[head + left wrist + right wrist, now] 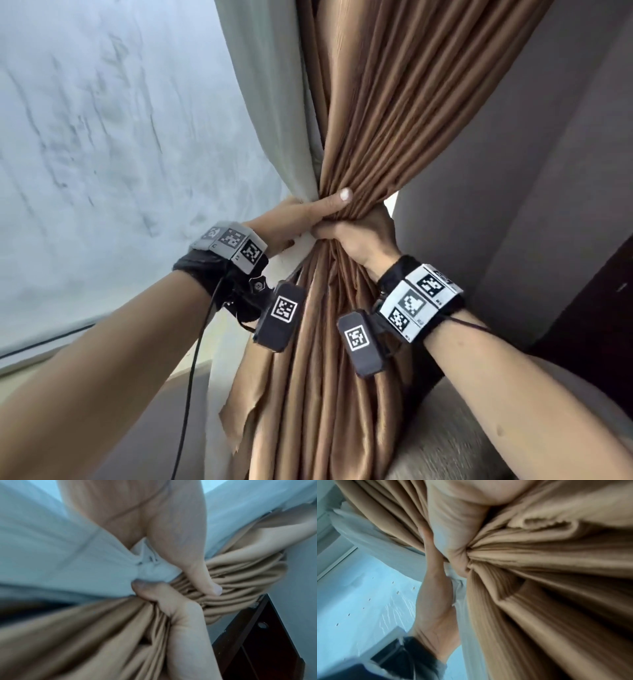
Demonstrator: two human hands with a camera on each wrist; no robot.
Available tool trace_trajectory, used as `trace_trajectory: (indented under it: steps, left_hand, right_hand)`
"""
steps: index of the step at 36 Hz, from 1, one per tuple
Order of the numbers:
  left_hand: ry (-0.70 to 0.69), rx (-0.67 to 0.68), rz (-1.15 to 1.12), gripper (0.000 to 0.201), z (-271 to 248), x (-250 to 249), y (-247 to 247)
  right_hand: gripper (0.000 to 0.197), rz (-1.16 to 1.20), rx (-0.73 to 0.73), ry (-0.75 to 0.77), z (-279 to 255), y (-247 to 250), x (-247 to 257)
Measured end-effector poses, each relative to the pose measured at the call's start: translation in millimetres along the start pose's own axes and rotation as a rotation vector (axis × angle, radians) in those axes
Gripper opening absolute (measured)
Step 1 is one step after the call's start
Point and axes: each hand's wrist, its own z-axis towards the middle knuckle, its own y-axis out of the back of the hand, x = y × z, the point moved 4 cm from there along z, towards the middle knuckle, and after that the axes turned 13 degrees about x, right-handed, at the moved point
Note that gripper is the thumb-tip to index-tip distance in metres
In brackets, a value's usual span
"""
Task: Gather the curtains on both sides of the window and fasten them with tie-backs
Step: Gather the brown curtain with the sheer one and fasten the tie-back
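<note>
your left hand [301,219] and right hand [356,236] both grip the brown curtain [376,113] at its bunched waist, frame centre (pale lining [274,85] caught in too), beside the window [102,137].

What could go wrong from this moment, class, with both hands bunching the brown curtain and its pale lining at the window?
1. Both the left hand and right hand grip the brown curtain; no tie-back is in view, so freeing a hand to fetch one may let the folds spread.
2. The pale lining is pinched only at its edge and might slip out.
3. The black cable hangs beside the fabric and could snag.
</note>
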Motion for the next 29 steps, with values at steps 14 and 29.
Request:
trace_trajectory:
  steps: [14,29]
  left_hand:
    - [-0.053,-0.087,0.354,0.023,4.7,20.6,17.9]
    - [-0.32,-0.369,1.056,0.042,25.9,-5.6,2.8]
  right_hand:
    - [0.056,0.151,0.233,0.009,-22.8,41.6,-10.0]
    - [0.04,0.244,0.27,-0.069,-24.5,45.6,-16.3]
